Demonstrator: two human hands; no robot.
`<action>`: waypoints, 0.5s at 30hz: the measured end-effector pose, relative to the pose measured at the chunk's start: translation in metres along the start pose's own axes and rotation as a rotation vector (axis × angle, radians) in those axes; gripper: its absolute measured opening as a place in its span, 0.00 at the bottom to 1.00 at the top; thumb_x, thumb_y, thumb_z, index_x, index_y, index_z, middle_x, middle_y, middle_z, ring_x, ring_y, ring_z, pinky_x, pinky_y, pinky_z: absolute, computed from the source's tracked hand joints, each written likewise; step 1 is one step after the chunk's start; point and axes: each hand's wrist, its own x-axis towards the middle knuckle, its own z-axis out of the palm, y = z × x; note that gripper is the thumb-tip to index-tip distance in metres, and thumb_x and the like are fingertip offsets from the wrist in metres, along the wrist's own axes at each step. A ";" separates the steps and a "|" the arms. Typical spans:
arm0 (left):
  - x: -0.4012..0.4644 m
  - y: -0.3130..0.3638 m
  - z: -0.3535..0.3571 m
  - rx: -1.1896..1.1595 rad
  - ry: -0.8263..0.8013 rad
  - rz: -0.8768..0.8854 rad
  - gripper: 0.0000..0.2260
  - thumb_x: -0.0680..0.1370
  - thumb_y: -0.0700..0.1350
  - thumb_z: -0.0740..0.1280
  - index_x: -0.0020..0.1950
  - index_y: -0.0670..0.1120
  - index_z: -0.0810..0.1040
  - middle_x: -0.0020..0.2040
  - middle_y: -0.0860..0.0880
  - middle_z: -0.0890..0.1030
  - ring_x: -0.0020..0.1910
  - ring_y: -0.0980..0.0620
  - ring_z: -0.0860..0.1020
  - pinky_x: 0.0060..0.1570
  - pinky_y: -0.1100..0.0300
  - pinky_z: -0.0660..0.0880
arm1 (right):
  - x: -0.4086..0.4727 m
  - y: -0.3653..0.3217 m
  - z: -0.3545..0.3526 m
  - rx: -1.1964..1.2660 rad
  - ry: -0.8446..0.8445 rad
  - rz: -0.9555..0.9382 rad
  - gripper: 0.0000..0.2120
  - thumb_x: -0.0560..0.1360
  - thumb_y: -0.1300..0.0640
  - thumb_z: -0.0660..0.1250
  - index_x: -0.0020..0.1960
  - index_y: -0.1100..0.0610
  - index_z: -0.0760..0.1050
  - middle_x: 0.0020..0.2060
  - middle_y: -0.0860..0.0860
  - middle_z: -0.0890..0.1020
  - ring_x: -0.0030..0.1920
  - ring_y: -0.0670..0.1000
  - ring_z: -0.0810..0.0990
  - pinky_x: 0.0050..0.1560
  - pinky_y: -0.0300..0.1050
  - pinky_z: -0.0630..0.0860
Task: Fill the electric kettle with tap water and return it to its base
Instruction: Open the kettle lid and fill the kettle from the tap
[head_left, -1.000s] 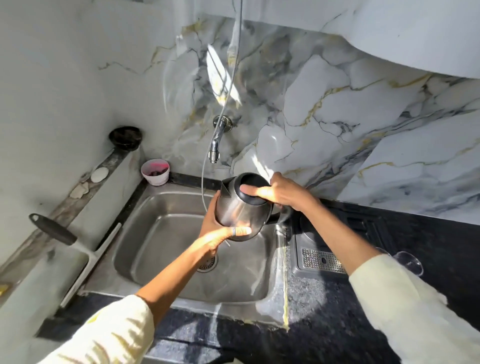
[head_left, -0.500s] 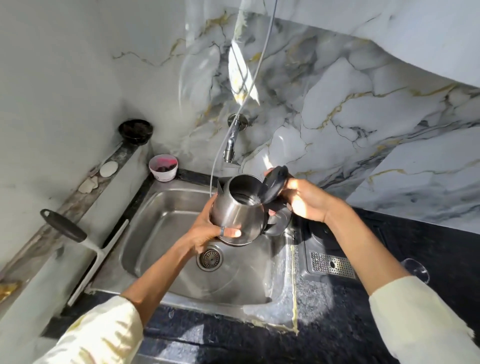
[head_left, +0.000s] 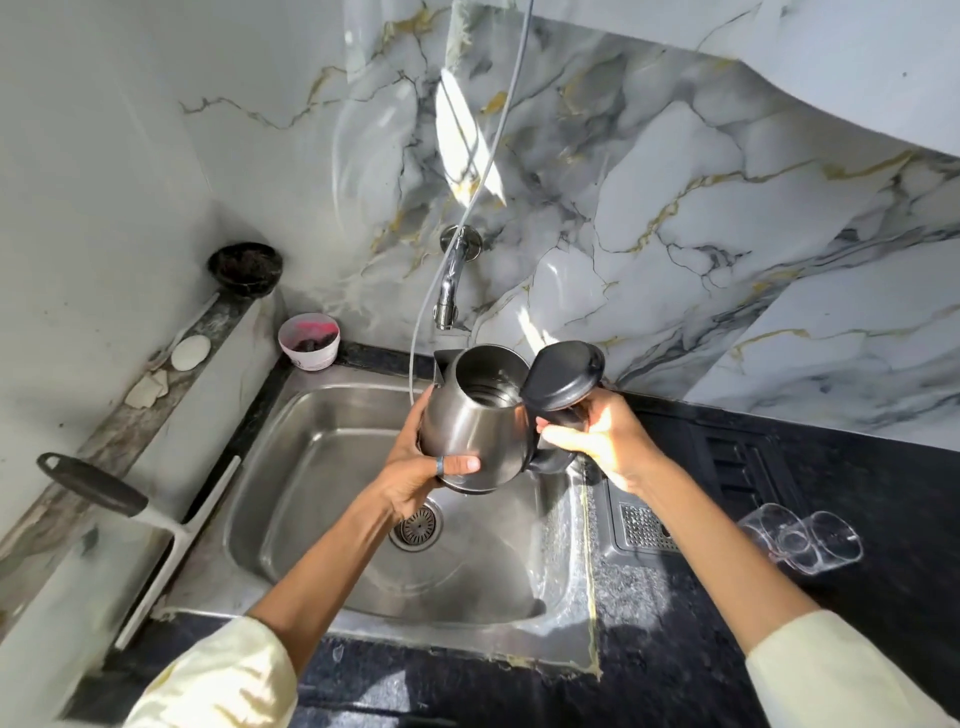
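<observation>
Head view: a person holds a steel electric kettle over a stainless sink, just below and in front of the wall tap.
Left hand: wrapped around the kettle's lower body, thumb across the front, carrying its weight.
Right hand: closed on the black handle at the kettle's right side.
Lid: swung fully open, standing up to the right of the mouth.
Step in hand: the kettle is opened and brought toward the tap; filling looks not yet begun, as no stream shows from the spout.
Next move: likely needs the open mouth set squarely under the tap outlet, then one hand freed to turn the water on; the tap's control is not clearly visible.
Kettle contents: the inside wall shows bare metal; whether any water lies at the bottom I cannot tell.
Sink contents: basin bare apart from the drain strainer.
Other containers: a pink-stained white cup at the sink's back-left corner holds something dark; a clear tumbler lies on its side on the dark counter.
Kettle base: not in view.
</observation>
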 end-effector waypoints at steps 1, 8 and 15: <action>0.002 -0.002 0.001 -0.001 0.011 0.015 0.61 0.54 0.32 0.85 0.83 0.59 0.65 0.80 0.44 0.72 0.76 0.37 0.75 0.68 0.37 0.79 | 0.001 0.003 0.000 -0.038 0.037 0.008 0.22 0.72 0.80 0.73 0.62 0.64 0.80 0.52 0.51 0.91 0.55 0.49 0.88 0.60 0.42 0.84; 0.020 -0.018 -0.002 0.037 0.062 0.052 0.62 0.52 0.31 0.87 0.81 0.62 0.69 0.78 0.52 0.72 0.75 0.44 0.75 0.71 0.33 0.76 | 0.009 0.019 0.006 -0.015 0.176 0.184 0.21 0.71 0.69 0.79 0.63 0.64 0.82 0.58 0.59 0.87 0.64 0.60 0.84 0.61 0.52 0.83; 0.040 0.009 -0.023 0.882 0.048 0.094 0.59 0.68 0.78 0.67 0.87 0.58 0.40 0.88 0.52 0.36 0.86 0.51 0.34 0.84 0.44 0.37 | 0.036 0.047 0.023 -0.140 0.303 0.175 0.16 0.68 0.70 0.82 0.54 0.61 0.85 0.55 0.62 0.87 0.56 0.54 0.88 0.68 0.51 0.81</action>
